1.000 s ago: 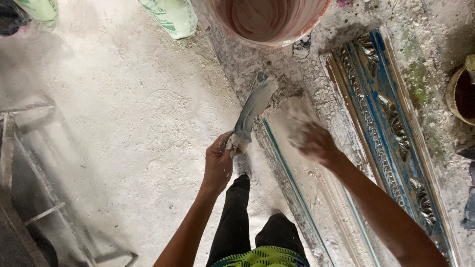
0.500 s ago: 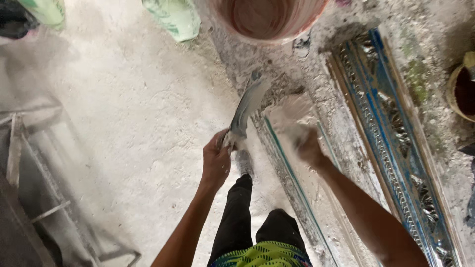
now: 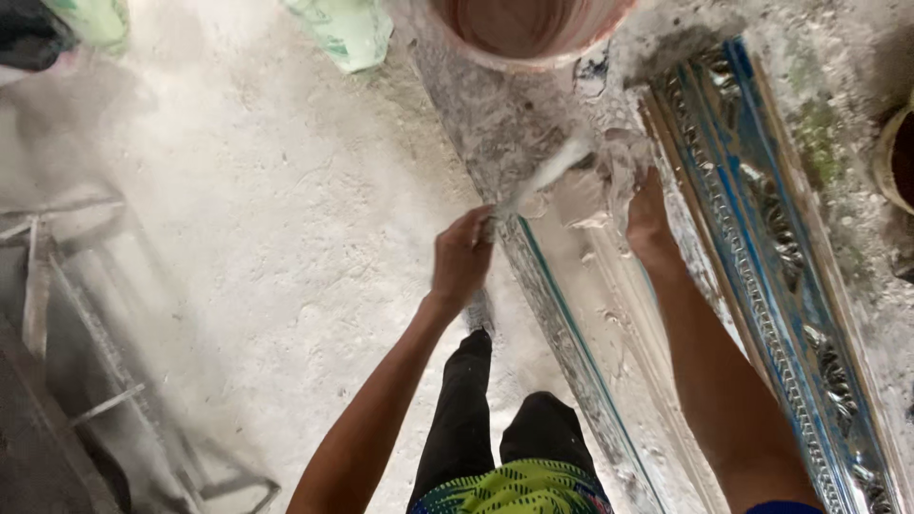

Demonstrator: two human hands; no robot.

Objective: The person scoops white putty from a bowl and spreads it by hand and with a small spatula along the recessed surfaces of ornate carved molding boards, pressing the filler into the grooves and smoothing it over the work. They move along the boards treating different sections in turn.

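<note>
setting: dusty grey concrete floor (image 3: 267, 247), seen from above, caked with pale powder and splashes.
bench: long plaster-crusted worktop (image 3: 495, 124) running from far centre to near right.
left hand: left hand (image 3: 462, 262) curled tight round the handle of a trowel (image 3: 547, 176), fingers closed on it, at the left edge of the bench.
trowel: flat blade, smeared white and blurred, angled up and right from the fist toward the wet plaster.
right hand: right hand (image 3: 647, 219) pressed into a lump of white plaster (image 3: 595, 190) on the near mould; fingers buried in the mass, so open or closed cannot be told.
plaster: pale, wet heap at the far end of the white mould, between the two hands, touching both blade tip and right hand.
near mould: long white cornice mould (image 3: 609, 314) with a thin blue edge strip, lying along the bench under the right forearm.
far mould: ornate blue and brown moulding form (image 3: 762, 247) just right of it, parallel, patterned along its length.
bucket: round pinkish bucket (image 3: 528, 29) at the far edge, above the plaster.
sacks: pale green bags (image 3: 347, 33) on the floor at far left.
frame: metal rack (image 3: 76, 324) at left, blurred.
legs: black trousers (image 3: 476, 409) below, between the arms.
</note>
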